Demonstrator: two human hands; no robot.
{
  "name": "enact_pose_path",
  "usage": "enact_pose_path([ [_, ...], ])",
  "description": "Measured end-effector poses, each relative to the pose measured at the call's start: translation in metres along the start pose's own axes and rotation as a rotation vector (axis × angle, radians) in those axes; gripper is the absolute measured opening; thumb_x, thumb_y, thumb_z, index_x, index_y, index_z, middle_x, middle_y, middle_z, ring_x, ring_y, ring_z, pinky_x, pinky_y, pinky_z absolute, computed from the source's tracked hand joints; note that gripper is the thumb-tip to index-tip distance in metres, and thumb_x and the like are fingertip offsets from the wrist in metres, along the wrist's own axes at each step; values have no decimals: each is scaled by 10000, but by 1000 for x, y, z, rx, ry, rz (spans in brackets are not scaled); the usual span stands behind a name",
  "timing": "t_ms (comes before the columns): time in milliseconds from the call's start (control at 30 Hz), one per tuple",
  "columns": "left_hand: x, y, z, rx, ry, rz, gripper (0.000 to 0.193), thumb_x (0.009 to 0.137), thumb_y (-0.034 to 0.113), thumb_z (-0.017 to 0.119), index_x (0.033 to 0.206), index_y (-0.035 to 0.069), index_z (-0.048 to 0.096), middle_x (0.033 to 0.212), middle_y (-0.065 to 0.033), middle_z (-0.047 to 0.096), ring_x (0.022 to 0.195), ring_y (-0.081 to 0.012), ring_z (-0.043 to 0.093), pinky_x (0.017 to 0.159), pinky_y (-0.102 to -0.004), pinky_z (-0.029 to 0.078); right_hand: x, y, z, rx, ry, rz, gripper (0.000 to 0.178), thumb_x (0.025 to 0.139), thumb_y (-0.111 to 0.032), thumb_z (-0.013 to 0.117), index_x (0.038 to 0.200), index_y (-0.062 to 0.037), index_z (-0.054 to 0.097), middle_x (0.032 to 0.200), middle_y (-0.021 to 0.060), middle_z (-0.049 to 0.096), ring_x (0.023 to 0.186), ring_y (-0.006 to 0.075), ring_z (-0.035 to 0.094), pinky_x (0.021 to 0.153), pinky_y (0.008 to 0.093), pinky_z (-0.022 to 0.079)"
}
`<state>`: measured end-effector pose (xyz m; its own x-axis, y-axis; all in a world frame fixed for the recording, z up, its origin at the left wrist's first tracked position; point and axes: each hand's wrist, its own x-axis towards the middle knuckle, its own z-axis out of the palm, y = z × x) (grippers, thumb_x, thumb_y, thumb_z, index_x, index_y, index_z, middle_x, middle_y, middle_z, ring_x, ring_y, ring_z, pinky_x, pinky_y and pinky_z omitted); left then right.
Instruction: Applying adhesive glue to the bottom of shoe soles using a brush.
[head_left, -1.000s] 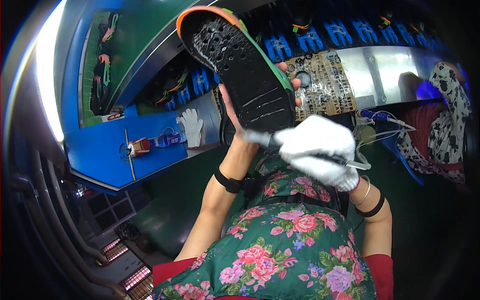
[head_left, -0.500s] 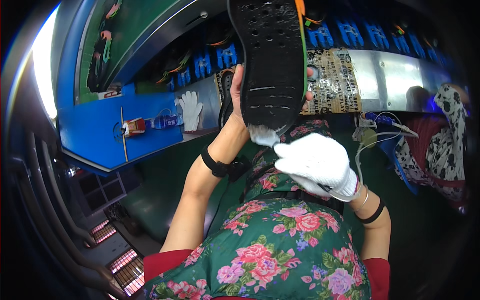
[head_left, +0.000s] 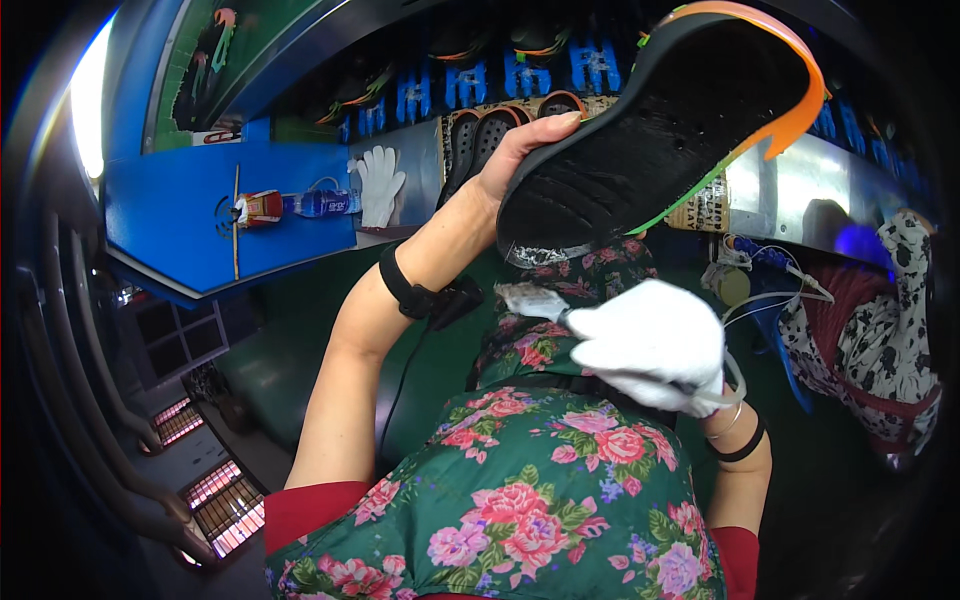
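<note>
My bare left hand (head_left: 525,152) grips a black shoe sole (head_left: 650,135) by its edge, thumb on the near side and the other fingers mostly hidden behind it. The sole is tilted, its orange-and-green rim up and to the right. A wet-looking sheen covers its lower end. In a white knitted glove, my right hand (head_left: 655,345) closes round the dark handle of a flat brush (head_left: 535,300). Pale bristles point left, just below the sole and apart from it.
Black perforated soles (head_left: 490,140) stand on the bench behind my left hand. A spare white glove (head_left: 380,188), a blue bottle (head_left: 325,203) and a red container (head_left: 260,208) lie to the left. Blue holders (head_left: 465,85) line the back; patterned cloth (head_left: 850,330) hangs right.
My left hand has swung the sole from upright to a rightward tilt, uncovering the soles behind. My right hand and the brush have moved down, away from the sole's lower end.
</note>
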<state>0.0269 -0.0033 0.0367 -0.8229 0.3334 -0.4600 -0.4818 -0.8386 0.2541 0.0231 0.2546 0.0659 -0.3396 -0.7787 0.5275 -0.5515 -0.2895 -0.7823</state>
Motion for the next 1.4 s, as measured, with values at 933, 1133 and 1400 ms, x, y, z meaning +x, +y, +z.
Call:
enact_pose_path([
  [933, -35, -51, -27, -271, -170, 75, 756, 1028, 568, 424, 1532, 4, 431, 1445, -311, 542, 1243, -528, 588, 1107, -633, 445, 51, 18, -34, -418, 310, 208, 178, 728, -19, 864, 889, -56, 799, 886, 90, 770, 864, 235, 727, 834, 345, 561],
  [1133, -110, 41, -27, 29, -515, 394, 1290, 751, 841, 669, 1599, 11, 164, 1395, -452, 433, 1069, -551, 665, 831, -588, 629, 9, 33, -23, 511, 892, 418, 199, 748, 112, 728, 931, 33, 738, 1024, 205, 739, 815, 220, 696, 668, 261, 555],
  [1400, -171, 292, -88, -489, -324, 992, 970, 999, 604, 529, 1616, -14, 107, 1645, -362, 74, 1452, -534, 331, 1066, -542, 529, 7, 71, 35, 493, 720, 686, 222, 795, 55, 767, 1016, 50, 777, 978, 116, 766, 763, 128, 671, 662, 243, 526],
])
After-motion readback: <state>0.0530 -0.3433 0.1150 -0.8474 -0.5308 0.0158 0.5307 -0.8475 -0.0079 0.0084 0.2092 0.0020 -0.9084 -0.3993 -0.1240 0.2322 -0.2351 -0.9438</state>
